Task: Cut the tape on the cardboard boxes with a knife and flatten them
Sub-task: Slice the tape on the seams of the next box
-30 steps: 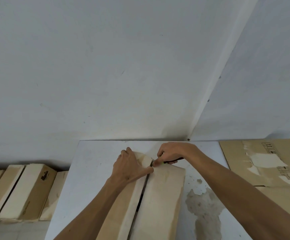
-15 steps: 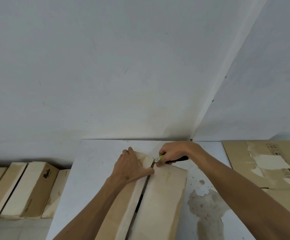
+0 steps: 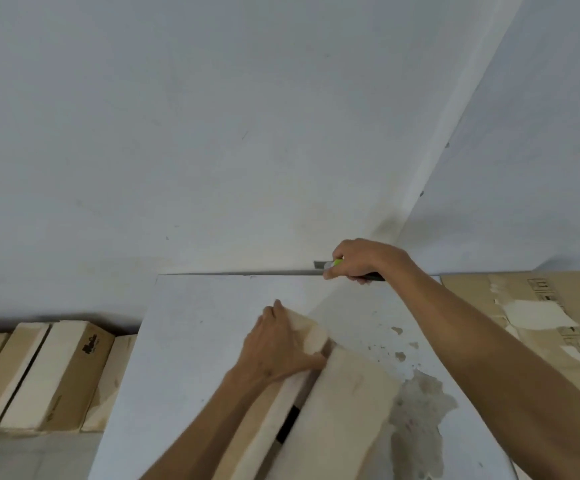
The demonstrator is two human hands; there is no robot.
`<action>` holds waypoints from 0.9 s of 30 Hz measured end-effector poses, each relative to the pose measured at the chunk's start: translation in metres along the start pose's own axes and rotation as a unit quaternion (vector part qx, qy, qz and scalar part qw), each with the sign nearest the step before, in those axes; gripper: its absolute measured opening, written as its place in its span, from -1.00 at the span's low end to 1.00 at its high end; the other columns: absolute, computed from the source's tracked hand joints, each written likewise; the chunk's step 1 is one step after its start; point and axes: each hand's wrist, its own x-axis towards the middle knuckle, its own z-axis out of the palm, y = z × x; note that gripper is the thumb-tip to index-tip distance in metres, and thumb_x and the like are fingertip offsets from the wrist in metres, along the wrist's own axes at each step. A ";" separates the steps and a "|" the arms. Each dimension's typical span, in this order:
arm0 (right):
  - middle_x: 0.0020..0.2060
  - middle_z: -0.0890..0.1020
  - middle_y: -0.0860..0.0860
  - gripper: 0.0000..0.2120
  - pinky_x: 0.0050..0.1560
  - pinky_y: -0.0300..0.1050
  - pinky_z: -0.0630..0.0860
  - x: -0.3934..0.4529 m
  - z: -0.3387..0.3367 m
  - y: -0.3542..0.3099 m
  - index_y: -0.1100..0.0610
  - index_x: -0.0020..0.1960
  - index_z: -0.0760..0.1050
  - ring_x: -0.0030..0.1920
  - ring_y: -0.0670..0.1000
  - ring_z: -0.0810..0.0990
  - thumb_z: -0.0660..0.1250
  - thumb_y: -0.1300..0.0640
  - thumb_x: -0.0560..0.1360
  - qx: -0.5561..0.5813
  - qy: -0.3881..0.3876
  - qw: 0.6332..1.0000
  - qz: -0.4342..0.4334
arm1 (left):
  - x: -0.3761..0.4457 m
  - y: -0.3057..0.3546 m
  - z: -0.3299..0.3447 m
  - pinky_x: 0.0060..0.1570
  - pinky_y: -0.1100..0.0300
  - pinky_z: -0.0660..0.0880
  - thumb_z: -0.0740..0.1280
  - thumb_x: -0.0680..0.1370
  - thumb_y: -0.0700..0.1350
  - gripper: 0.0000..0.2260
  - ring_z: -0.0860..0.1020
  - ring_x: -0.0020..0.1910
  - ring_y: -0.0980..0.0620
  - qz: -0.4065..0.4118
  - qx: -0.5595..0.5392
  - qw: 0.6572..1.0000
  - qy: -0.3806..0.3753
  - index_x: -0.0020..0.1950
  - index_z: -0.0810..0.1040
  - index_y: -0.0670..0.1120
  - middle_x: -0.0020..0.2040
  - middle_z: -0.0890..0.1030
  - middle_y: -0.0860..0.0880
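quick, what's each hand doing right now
Left hand: fingers straight, pressing on the far end of the cardboard box.
Right hand: gripping the knife, away from the box at the table's far edge.

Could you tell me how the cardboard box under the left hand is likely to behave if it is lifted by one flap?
The cardboard box probably sags: its top seam gapes open, so the flaps look loose. It seems light and thin-walled. The left hand pressing one flap suggests it shifts easily.
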 end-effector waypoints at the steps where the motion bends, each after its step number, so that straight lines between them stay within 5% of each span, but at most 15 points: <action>1: -0.27 0.63 0.11 -0.63 -0.32 -0.10 0.49 -0.003 0.000 0.002 0.20 0.02 0.55 -0.39 0.07 0.56 0.43 -0.13 0.57 -0.013 0.012 1.000 0.021 | 0.003 -0.005 -0.004 0.26 0.01 0.48 0.47 0.24 0.42 0.18 0.41 0.36 -0.11 -0.009 -0.003 1.000 0.006 0.60 0.06 -0.21 0.39 0.36 -0.10; 5: -0.24 0.62 0.13 -0.62 -0.36 -0.12 0.51 -0.017 0.022 0.009 0.20 0.02 0.50 -0.37 0.08 0.60 0.40 -0.14 0.59 0.024 0.025 0.997 0.063 | 0.014 -0.016 -0.013 0.22 0.00 0.50 0.46 0.26 0.46 0.11 0.45 0.33 -0.14 -0.042 -0.031 0.996 0.067 0.53 0.16 -0.21 0.36 0.40 -0.15; 10: -0.37 0.57 0.06 -0.51 -0.27 -0.03 0.58 -0.030 0.066 -0.008 0.11 -0.24 0.42 -0.36 0.11 0.64 0.46 -0.29 0.47 0.038 0.066 0.995 0.057 | 0.025 -0.022 -0.020 0.23 -0.06 0.48 0.48 0.28 0.44 0.08 0.45 0.35 -0.21 -0.095 -0.085 0.983 0.134 0.53 0.17 -0.18 0.37 0.40 -0.19; 14: 0.14 0.60 0.08 -0.15 -0.03 -0.03 0.52 -0.046 0.103 -0.032 0.13 0.32 0.38 0.11 0.13 0.64 0.45 -0.47 0.32 -0.028 0.102 0.990 0.095 | 0.035 -0.027 -0.042 0.17 -0.01 0.45 0.45 0.36 0.39 -0.07 0.50 0.30 -0.23 -0.118 -0.187 0.967 0.129 0.49 0.28 -0.18 0.36 0.48 -0.23; 19: 0.18 0.52 0.05 -0.04 0.19 0.22 0.43 -0.073 0.147 -0.047 0.14 0.36 0.22 0.15 0.17 0.60 0.47 -0.48 0.29 -0.064 0.114 0.984 0.119 | 0.019 -0.049 -0.073 0.09 0.06 0.44 0.30 0.44 0.32 -0.30 0.54 0.18 -0.08 -0.063 -0.277 0.954 0.095 0.46 0.41 -0.05 0.34 0.56 -0.16; 22: 0.22 0.44 0.05 -0.03 0.25 0.48 0.42 -0.082 0.168 -0.050 0.15 0.35 0.18 0.18 0.21 0.58 0.52 -0.43 0.28 -0.063 0.111 0.983 0.129 | 0.006 -0.060 -0.082 0.12 0.01 0.55 0.29 0.64 0.17 -0.56 0.61 0.13 -0.06 0.012 -0.216 0.959 0.183 0.44 0.43 -0.03 0.29 0.59 -0.14; 24: 0.24 0.40 0.08 -0.05 0.20 0.39 0.52 -0.086 0.175 -0.048 0.16 0.39 0.14 0.18 0.22 0.57 0.53 -0.36 0.33 -0.034 0.106 0.986 0.125 | 0.000 -0.068 -0.090 0.01 -0.07 0.61 0.29 0.66 -0.01 -0.68 0.63 0.01 -0.06 0.067 -0.116 0.957 0.257 0.42 0.44 -0.01 0.23 0.57 -0.12; 27: 0.18 0.39 0.06 -0.13 0.14 0.27 0.57 -0.091 0.179 -0.045 0.14 0.38 0.14 0.12 0.18 0.58 0.50 -0.29 0.36 -0.014 0.128 0.985 0.117 | -0.015 -0.083 -0.098 -0.23 -0.03 0.54 0.34 0.48 -0.37 -0.56 0.52 0.06 -0.14 0.075 0.106 0.952 0.278 0.33 0.52 -0.10 0.19 0.48 -0.14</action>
